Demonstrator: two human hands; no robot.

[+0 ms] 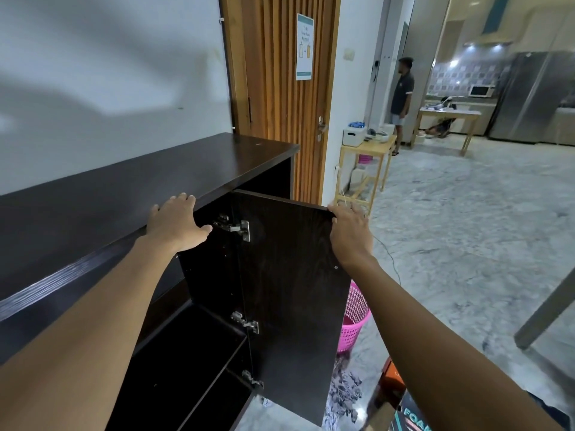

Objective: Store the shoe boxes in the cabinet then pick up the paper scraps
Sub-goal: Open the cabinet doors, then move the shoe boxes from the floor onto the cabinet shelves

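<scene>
A dark brown cabinet [124, 181] stands against the white wall on the left. Its door [295, 275] is swung open towards me, showing dark shelves [193, 343] with nothing on them. My left hand [175, 223] rests flat on the front edge of the cabinet top, fingers spread. My right hand [350, 231] grips the top outer corner of the open door. Shoe boxes [393, 384], orange and dark with printed letters, lie on the floor at the bottom right, partly hidden by my right arm. Grey paper scraps [343, 390] are strewn on the floor beside the door.
A pink plastic basket [354, 318] stands on the floor behind the door. A small wooden table [367, 150] with a white box sits by the wall. A person [401, 98] stands farther off near a kitchen table [448, 115]. A grey table leg [544, 315] is at the right.
</scene>
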